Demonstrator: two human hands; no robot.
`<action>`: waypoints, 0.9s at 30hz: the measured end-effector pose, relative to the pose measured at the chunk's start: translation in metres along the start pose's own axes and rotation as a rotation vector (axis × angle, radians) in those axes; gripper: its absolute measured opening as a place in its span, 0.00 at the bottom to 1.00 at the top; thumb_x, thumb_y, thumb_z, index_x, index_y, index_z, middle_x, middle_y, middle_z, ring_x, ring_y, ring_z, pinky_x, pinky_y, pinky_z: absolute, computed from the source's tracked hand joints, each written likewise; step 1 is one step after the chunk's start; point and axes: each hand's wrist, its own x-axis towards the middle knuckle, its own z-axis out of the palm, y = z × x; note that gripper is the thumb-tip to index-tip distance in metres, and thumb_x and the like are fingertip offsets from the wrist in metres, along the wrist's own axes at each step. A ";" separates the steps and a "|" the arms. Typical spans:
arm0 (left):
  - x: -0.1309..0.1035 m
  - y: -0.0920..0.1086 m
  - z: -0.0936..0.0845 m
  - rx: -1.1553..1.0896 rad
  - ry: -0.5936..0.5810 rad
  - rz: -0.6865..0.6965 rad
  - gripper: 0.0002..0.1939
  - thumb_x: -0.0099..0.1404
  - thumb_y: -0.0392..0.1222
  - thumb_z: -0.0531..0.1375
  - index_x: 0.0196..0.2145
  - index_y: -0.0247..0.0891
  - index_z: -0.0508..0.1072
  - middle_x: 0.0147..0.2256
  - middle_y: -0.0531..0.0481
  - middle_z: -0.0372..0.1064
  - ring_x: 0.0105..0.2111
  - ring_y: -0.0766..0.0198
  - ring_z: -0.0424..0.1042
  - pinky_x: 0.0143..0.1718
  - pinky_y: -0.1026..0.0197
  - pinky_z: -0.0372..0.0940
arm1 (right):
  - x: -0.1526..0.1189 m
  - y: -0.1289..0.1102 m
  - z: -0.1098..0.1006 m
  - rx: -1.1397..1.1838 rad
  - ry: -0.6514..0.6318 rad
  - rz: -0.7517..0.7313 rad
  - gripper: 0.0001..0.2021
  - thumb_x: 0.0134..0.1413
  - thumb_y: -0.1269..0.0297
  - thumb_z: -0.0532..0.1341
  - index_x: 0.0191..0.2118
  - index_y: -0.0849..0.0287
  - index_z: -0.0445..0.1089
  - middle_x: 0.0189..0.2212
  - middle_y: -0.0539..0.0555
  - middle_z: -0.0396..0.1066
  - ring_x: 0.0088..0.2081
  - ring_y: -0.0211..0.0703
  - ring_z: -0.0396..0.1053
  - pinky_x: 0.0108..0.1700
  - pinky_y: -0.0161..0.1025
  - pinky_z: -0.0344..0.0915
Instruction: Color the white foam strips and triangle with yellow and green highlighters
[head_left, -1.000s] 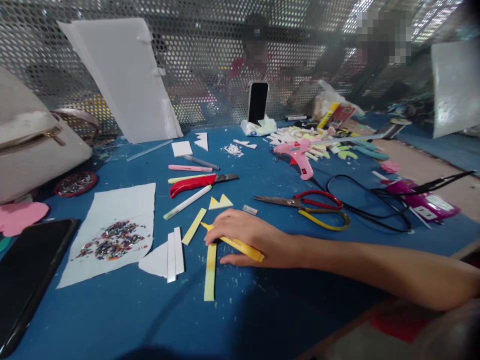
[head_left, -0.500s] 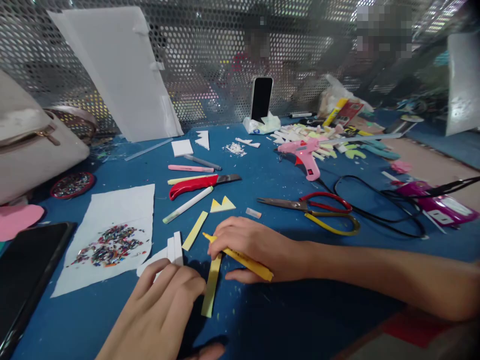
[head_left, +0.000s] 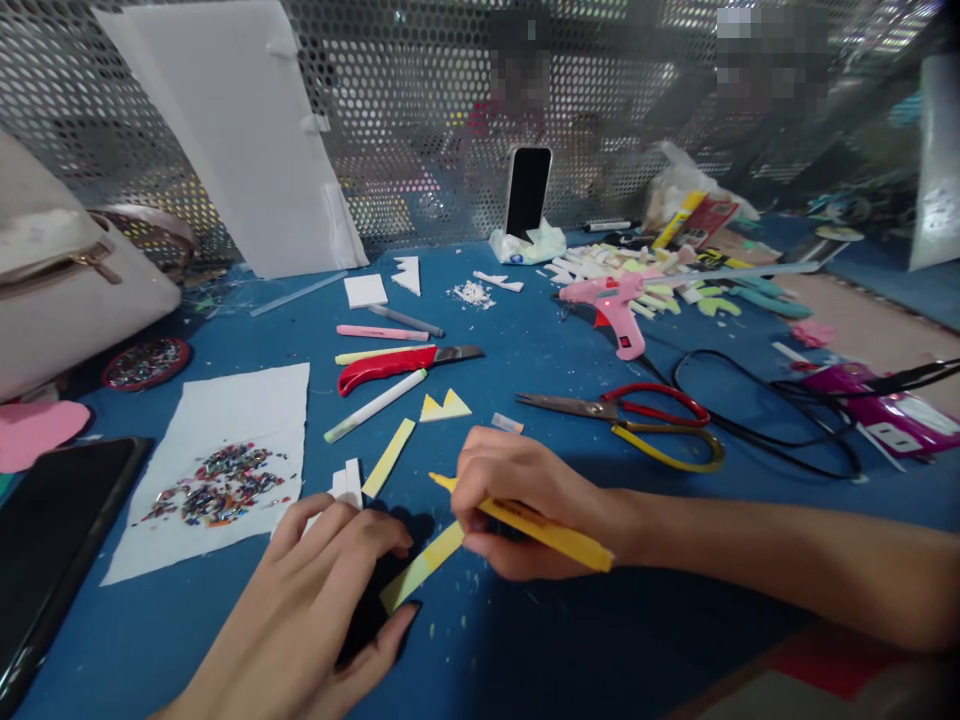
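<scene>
My right hand (head_left: 536, 505) is closed round a yellow marker (head_left: 555, 535), its tip pointing left. Its lower fingers meet the upper end of a pale yellow strip (head_left: 424, 567) that lies slanted on the blue table. My left hand (head_left: 307, 600) rests at the strip's lower left end, thumb and fingers apart, the thumb beside the strip. White strips (head_left: 347, 483) lie just beyond the left fingers, partly hidden. A second yellow strip (head_left: 388, 458) and a zigzag piece with yellow tips (head_left: 445, 405) lie farther back.
Scissors (head_left: 570, 405) and a pink glue gun (head_left: 619, 315) with a black cable lie right. A red-handled knife (head_left: 386, 369) and several markers lie mid-table. Beads on paper (head_left: 281, 400) and a black phone (head_left: 64, 540) are at left. A phone (head_left: 528, 195) stands at the back.
The yellow strip has turned, its upper end now farther right. My right hand with the marker has moved slightly right. My left thumb has come up beside the strip.
</scene>
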 end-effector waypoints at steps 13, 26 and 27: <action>0.003 -0.009 -0.002 -0.209 -0.038 -0.054 0.10 0.66 0.38 0.57 0.46 0.46 0.66 0.39 0.51 0.72 0.42 0.59 0.72 0.39 0.62 0.70 | -0.002 -0.011 0.002 0.559 -0.143 0.481 0.15 0.65 0.61 0.57 0.27 0.59 0.56 0.17 0.44 0.59 0.18 0.28 0.56 0.19 0.24 0.51; 0.002 -0.011 -0.001 -0.210 -0.062 -0.024 0.15 0.70 0.38 0.56 0.53 0.48 0.63 0.42 0.51 0.72 0.47 0.58 0.70 0.44 0.59 0.69 | -0.001 -0.010 0.004 0.368 -0.209 0.352 0.14 0.62 0.60 0.61 0.28 0.62 0.65 0.20 0.45 0.64 0.22 0.29 0.59 0.24 0.26 0.54; 0.002 -0.011 -0.001 -0.219 -0.057 -0.033 0.14 0.70 0.38 0.55 0.53 0.48 0.63 0.42 0.51 0.72 0.48 0.58 0.69 0.44 0.59 0.69 | -0.001 -0.009 0.004 0.406 -0.222 0.368 0.16 0.64 0.60 0.60 0.26 0.61 0.64 0.19 0.45 0.62 0.20 0.29 0.58 0.24 0.26 0.53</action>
